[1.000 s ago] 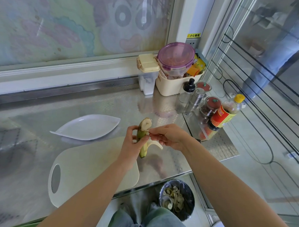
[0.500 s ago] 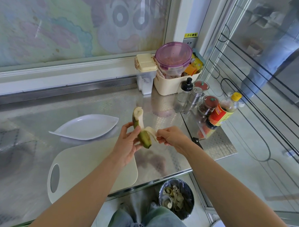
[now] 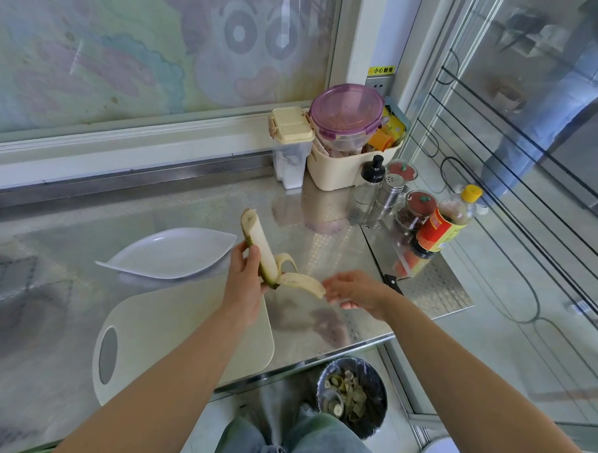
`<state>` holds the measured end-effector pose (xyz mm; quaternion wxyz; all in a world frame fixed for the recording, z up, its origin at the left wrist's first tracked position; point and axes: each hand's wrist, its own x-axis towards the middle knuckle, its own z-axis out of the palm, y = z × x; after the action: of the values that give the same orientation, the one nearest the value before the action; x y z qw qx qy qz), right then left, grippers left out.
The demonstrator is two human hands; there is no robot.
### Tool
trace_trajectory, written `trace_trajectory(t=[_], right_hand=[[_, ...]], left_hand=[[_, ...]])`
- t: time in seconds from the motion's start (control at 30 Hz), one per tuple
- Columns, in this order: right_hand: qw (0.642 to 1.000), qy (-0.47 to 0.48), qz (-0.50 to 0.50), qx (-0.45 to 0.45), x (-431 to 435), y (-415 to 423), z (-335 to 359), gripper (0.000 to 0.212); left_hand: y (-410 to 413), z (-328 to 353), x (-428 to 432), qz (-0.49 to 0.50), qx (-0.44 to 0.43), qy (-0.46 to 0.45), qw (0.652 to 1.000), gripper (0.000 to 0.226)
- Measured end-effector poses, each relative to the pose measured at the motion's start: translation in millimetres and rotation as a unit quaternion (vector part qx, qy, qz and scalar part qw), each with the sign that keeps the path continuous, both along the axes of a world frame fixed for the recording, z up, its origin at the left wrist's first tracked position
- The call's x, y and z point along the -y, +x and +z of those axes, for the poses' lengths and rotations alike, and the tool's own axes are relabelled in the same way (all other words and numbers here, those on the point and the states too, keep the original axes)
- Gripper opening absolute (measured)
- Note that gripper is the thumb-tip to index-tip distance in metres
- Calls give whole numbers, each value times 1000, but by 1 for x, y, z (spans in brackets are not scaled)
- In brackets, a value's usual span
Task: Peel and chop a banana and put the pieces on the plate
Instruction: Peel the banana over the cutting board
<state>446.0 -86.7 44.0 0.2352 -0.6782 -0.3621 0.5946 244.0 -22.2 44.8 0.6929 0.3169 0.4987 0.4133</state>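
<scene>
Since a moment ago the right hand (image 3: 356, 290) has drawn a peel strip (image 3: 302, 283) down and out to the right, and the banana (image 3: 256, 238) now stands taller with more pale flesh bared. The left hand (image 3: 243, 285) grips the banana's lower, still-green half, thumb and fingers curled round it, holding it tilted above the far right corner of the cutting board (image 3: 183, 327). The right hand's fingers are loosely spread at the strip's tip; I cannot tell if they pinch it. A white plate (image 3: 173, 251) lies behind the board. At the worktop's (image 3: 325, 210) back right corner, a cream basket (image 3: 341, 170) holds a purple-lidded tub (image 3: 347, 108) and packets. Below the front edge, a bin (image 3: 352, 396) holds peel scraps and slices.
</scene>
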Motion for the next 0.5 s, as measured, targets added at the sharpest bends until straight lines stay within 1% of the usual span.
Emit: trace_trajectory(t=[0.07,0.13,0.2,0.27,0.33,0.43,0.5], right_hand=[[993,94,-66,29,-9,-5,6,22],[974,181,-134,31,-21,-12,21,23],[965,232,-118,10,-33,-19,38,25],[965,250,-74,17,-41,-25,51,21],[961,263,-75,30,-46,-26,57,13],[958,268,-98,34,-46,-22,55,22],[956,274,-87,58,-44,-19,53,20]], left_hand=[[2,-2,3,-40,-14,4,999,27],[3,-5,6,-90,-43,13,995,23],[6,-2,10,-141,-63,25,988,19],[9,4,14,-177,-59,31,982,20],[11,8,16,-189,-55,33,980,22],[9,12,17,-198,-66,23,978,24],[8,14,17,-212,-81,25,974,29]])
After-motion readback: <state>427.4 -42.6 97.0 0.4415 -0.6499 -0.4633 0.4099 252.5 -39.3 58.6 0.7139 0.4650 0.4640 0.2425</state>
